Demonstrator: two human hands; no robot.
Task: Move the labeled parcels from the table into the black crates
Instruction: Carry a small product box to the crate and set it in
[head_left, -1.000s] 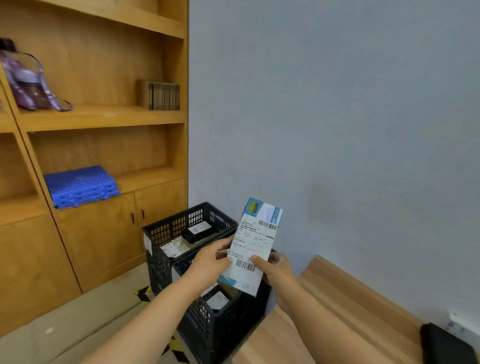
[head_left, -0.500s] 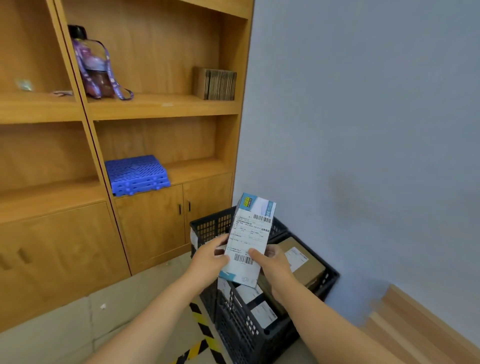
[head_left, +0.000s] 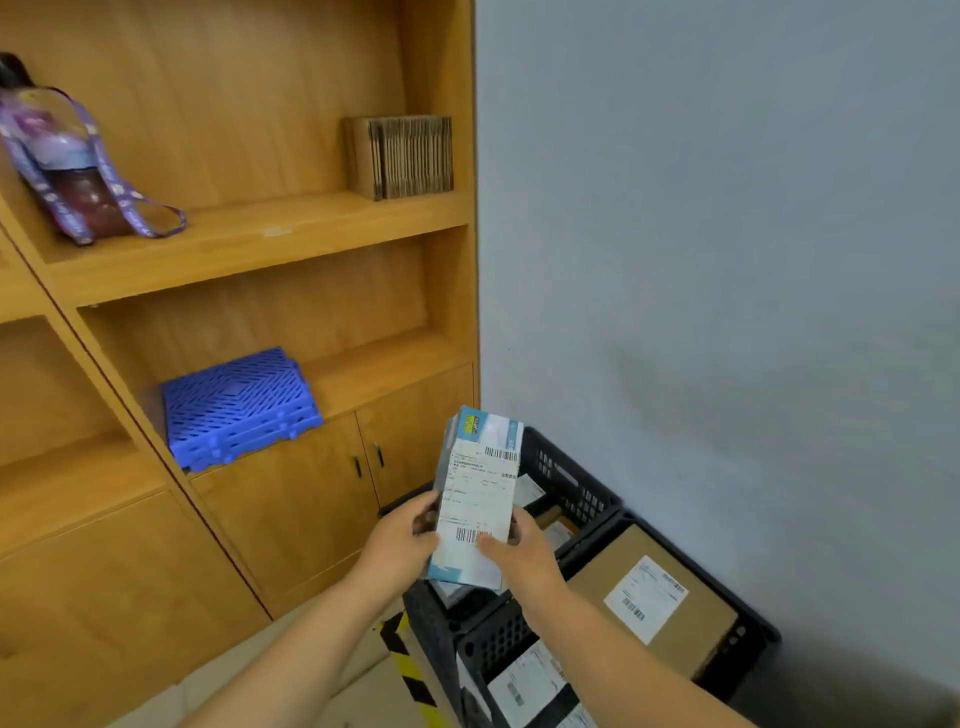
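I hold a tall white and blue parcel (head_left: 478, 493) with a shipping label upright in front of me. My left hand (head_left: 400, 545) grips its left edge and my right hand (head_left: 524, 553) pinches its lower right edge. Below it stand two black crates on the floor against the grey wall. The far crate (head_left: 566, 483) holds several small labeled parcels, mostly hidden behind the held one. The near crate (head_left: 748, 639) holds a brown cardboard box (head_left: 675, 618) with a white label and other labeled parcels (head_left: 524, 686).
A wooden shelf unit (head_left: 234, 249) with cupboard doors fills the left. On it lie a stack of blue plastic grids (head_left: 239, 410), a purple bottle with a strap (head_left: 67, 171) and a row of cardboard pieces (head_left: 400, 156). Yellow-black tape (head_left: 410, 670) marks the floor by the crates.
My view has swung left and down, so the table has left the frame and both crates show. The parcel stays in both hands, now over the far crate.
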